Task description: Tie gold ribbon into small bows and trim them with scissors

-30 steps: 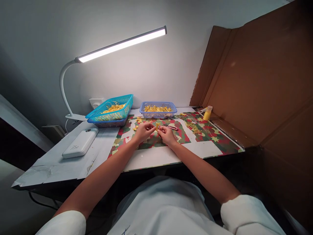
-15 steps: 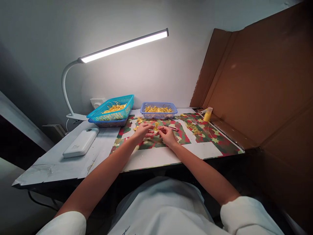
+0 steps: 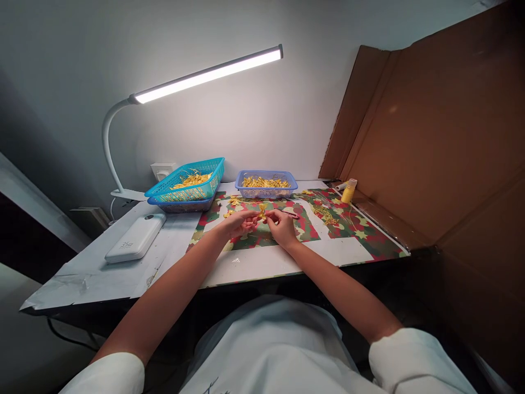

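Between my two hands, above the patterned mat, is a small gold ribbon bow [image 3: 262,209]. My left hand [image 3: 241,223] pinches its left side between thumb and forefinger, with the palm turned partly up and the other fingers curled. From the right, my right hand [image 3: 281,227] grips the bow in its fingertips. Just behind my right hand lies a slim pinkish tool [image 3: 293,215], partly hidden. More gold ribbon pieces [image 3: 234,201] lie on the mat beyond my left hand.
A blue basket [image 3: 266,191] of gold pieces stands at the back. Left of it, a turquoise basket [image 3: 197,192] rests on another basket. A white power bank [image 3: 136,238], a yellow bottle [image 3: 349,191], gold strands [image 3: 326,215], a lamp [image 3: 209,75] and cardboard [image 3: 430,120] surround the mat.
My left hand has turned so its palm faces more upward, and its fingers have curled in. The gold bow stays in nearly the same place, with my right hand still on it.
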Motion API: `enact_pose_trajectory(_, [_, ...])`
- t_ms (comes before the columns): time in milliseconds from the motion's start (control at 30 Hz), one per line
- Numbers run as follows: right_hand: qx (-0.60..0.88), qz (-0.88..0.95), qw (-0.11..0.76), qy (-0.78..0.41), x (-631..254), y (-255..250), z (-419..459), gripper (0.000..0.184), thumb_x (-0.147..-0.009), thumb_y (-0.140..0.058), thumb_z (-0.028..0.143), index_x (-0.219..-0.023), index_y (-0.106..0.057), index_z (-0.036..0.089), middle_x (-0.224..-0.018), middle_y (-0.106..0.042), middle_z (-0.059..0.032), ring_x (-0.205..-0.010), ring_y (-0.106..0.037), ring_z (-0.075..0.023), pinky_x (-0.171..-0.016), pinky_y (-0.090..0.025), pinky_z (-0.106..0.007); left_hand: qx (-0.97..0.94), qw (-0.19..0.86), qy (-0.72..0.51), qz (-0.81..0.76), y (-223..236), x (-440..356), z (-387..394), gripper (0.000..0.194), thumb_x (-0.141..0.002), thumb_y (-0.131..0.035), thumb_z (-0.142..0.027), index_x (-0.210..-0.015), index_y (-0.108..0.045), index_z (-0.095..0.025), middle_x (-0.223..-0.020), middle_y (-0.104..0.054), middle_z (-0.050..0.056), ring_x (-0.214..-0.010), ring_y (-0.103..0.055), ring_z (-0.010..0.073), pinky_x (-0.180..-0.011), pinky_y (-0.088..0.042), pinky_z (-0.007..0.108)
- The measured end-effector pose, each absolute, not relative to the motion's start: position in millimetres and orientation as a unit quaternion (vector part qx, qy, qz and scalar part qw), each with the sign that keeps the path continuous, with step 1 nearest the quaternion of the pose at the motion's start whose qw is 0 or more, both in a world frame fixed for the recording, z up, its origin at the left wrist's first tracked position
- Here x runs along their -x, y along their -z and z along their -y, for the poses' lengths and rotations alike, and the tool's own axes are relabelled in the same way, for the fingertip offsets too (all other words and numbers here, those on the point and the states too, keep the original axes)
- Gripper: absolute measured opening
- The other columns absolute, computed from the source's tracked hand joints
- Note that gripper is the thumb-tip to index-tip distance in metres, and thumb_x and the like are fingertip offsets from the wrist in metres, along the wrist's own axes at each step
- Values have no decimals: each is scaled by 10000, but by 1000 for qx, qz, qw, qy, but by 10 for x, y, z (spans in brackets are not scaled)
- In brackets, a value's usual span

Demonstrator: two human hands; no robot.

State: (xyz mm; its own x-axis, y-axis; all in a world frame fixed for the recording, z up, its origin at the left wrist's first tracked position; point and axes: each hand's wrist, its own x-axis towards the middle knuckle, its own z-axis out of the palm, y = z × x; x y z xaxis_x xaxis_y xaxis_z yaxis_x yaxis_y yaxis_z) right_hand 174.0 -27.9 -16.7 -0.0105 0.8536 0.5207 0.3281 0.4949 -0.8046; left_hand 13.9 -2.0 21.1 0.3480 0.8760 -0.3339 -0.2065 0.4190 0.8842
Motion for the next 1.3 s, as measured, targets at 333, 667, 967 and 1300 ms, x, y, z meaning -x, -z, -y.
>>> enact_pose_trajectory(333, [424, 673, 560, -231, -1736, 164, 289, 136, -770, -491, 185, -785, -626, 192, -678, -688, -17, -627, -647, -170, -654, -483, -285, -461, 673, -398, -420, -158, -109, -12, 169, -692, -765, -208, -691, -609, -143, -603, -594, 13, -497, -538, 73, -438, -472, 161])
enact_pose_trajectory(667, [433, 662, 556, -255, -1725, 155, 289, 115, -783, -516, 245, -775, -620, 194, -683, -701, -28, -633, -651, -178, -642, -487, -291, -490, 661, -393, -410, -164, -102, -11, 184, -689, -771, -229, -688, -609, -141, -596, -576, 4, -483, -521, 62, -430, -454, 157])
enact_pose_trajectory(967, [436, 664, 547, -264, -1705, 143, 301, 118, -787, -530, 281, -748, -608, 201, -655, -696, -27, -620, -654, -182, -642, -493, -300, -466, 646, -414, -441, -140, -170, -13, 182, -656, -736, -180, -606, -567, -132, -551, -537, -28, -456, -452, 30, -441, -397, 138])
enact_pose_trajectory(1300, [431, 628, 559, -328, -1694, 150, 268, 112, -764, -521, 296, -768, -582, 202, -703, -713, -38, -651, -657, -186, -622, -496, -295, -441, 655, -438, -428, -175, -231, 51, 163, -623, -710, -203, -701, -578, -149, -638, -563, -13, -495, -514, 63, -450, -433, 173])
